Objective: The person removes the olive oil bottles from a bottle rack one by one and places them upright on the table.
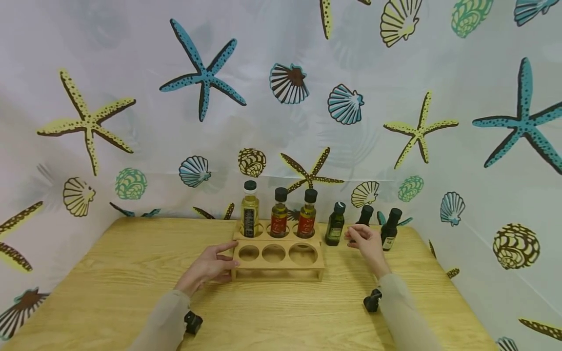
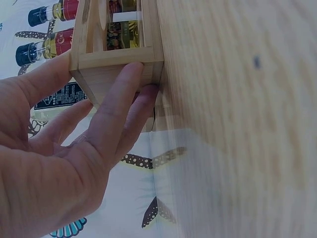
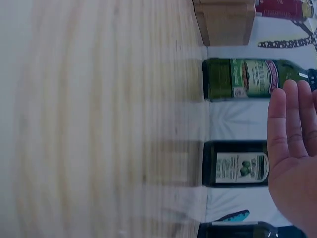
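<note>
Rack (image 1: 281,266) of pale wood stands on the table (image 1: 131,273), stepped so that the back row sits higher than the front, presumably so that bottles behind can be seen and reached over those in front. Its back row holds three bottles upright: one with a white collar (image 1: 250,214) and pale yellow oil, then a red-labelled one (image 1: 278,218) and a second red-labelled one (image 1: 307,218). The left hand (image 1: 210,265) rests against the rack's left end, fingers spread and nearly straight along the end panel, a touch that seems meant to steady the frame rather than lift it.

Just right of the rack stands a green bottle (image 1: 335,226), then a dark bottle (image 3: 237,163) partly hidden by the right hand (image 1: 368,242), then another dark bottle (image 1: 389,231). All three are upright and apart from each other, gaps that probably leave room for fingers. The right hand is at the middle one, its fingers extended and holding nothing; whether they touch the glass cannot be told.
</note>
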Demonstrator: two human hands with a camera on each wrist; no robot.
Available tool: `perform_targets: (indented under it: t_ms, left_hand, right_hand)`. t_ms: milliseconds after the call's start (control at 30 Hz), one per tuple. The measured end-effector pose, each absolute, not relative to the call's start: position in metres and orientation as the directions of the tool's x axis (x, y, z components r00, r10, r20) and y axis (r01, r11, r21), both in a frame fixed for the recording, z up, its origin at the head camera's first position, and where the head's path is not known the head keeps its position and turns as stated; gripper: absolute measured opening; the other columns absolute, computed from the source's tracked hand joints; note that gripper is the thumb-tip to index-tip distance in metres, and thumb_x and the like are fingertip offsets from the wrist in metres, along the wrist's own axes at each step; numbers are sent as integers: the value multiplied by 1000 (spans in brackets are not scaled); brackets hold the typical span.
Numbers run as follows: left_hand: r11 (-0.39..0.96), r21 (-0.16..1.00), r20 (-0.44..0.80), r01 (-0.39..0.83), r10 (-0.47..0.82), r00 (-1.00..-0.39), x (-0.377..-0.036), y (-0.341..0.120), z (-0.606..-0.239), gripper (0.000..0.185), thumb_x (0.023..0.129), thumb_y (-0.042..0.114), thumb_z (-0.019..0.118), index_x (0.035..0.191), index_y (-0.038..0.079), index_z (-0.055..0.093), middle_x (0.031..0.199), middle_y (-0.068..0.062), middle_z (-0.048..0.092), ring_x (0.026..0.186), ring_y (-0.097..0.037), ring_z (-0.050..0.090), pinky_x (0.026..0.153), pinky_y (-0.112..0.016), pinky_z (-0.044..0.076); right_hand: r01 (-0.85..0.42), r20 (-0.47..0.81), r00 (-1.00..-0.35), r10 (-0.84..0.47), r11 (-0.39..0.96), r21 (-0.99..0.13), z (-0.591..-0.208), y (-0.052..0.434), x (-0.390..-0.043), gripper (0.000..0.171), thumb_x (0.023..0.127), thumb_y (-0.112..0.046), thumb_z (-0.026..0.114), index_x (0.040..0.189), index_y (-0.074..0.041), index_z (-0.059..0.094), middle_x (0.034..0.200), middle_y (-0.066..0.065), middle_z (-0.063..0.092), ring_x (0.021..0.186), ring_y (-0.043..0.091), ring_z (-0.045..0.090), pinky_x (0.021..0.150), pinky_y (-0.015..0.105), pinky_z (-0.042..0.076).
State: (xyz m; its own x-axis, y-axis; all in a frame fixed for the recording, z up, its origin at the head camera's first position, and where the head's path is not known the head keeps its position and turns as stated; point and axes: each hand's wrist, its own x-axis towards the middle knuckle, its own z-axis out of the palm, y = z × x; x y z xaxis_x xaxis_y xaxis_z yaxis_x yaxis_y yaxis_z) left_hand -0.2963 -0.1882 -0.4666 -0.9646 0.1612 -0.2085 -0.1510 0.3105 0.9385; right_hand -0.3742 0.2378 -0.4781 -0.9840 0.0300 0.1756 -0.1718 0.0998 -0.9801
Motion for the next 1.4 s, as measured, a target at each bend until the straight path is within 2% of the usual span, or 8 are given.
perform_targets:
  t_ms: [133, 233, 433, 633, 833, 1067, 1200, 1400]
  left_hand:
    - [310, 939, -206, -150, 156, -966, -296, -189, -468, 68, 93, 11, 67, 153, 14, 36, 141, -34, 45, 120, -41, 57, 83, -47, 59]
    - [312, 939, -204, -148, 157, -966, -297, -189, -469, 68, 93, 11, 67, 153, 14, 37, 141, -34, 45, 120, -41, 57, 83, -47, 59]
    - [319, 937, -201, -143, 158, -967, -298, -189, -469, 67, 93, 11, 68, 153, 14, 38, 141, -33, 46, 120, -40, 58, 83, -47, 59]
    - [322, 937, -194, -134, 162, -967, -300, -189, -467, 66, 93, 11, 67, 153, 14, 38, 140, -33, 46, 120, -41, 57, 83, -47, 59]
    - [337, 933, -189, -127, 156, -970, -298, -188, -467, 66, 93, 12, 68, 152, 13, 38, 140, -33, 47, 121, -42, 57, 84, -48, 59]
    - [325, 936, -191, -136, 145, -971, -300, -186, -471, 66, 92, 13, 69, 151, 15, 40, 140, -32, 48, 120, -41, 58, 82, -46, 59]
    - [311, 940, -193, -141, 143, -971, -299, -187, -473, 66, 92, 12, 69, 151, 15, 41, 139, -32, 48, 118, -40, 59, 81, -45, 60]
    - [324, 936, -192, -139, 138, -972, -299, -187, -471, 65, 93, 12, 68, 152, 16, 40, 141, -32, 47, 120, -41, 58, 82, -45, 60]
  right_hand:
    - [-173, 173, -985, -9, 81, -982, -479, 226, -374, 35, 98, -20, 61, 121, 7, 62, 112, 25, 68, 102, 35, 68, 87, 48, 58]
    - [-190, 189, -982, -22, 69, -979, -479, 218, -375, 37, 98, -20, 62, 121, 9, 62, 113, 26, 68, 102, 36, 68, 89, 52, 56]
    - [-209, 208, -977, -40, 36, -977, -476, 207, -379, 38, 98, -19, 62, 122, 10, 61, 108, 22, 71, 100, 36, 69, 86, 50, 57]
    - [-201, 200, -979, -45, 27, -979, -471, 197, -382, 39, 98, -18, 62, 123, 12, 59, 114, 28, 67, 102, 37, 69, 85, 46, 59]
    - [-184, 182, -982, -54, 27, -983, -468, 187, -382, 28, 97, -15, 63, 117, 4, 65, 115, 25, 68, 98, 30, 71, 91, 55, 54]
    - [-196, 194, -978, -82, 14, -981, -463, 178, -382, 26, 96, -12, 64, 119, 1, 66, 115, 21, 68, 107, 40, 65, 94, 58, 51]
    - [-184, 180, -980, -85, 32, -982, -462, 171, -384, 29, 95, -13, 65, 122, 0, 64, 121, 20, 66, 101, 25, 68, 93, 55, 53]
    - [-230, 224, -970, -97, 54, -972, -459, 165, -391, 39, 94, -16, 67, 128, 2, 60, 130, 24, 60, 108, 23, 65, 93, 54, 53]
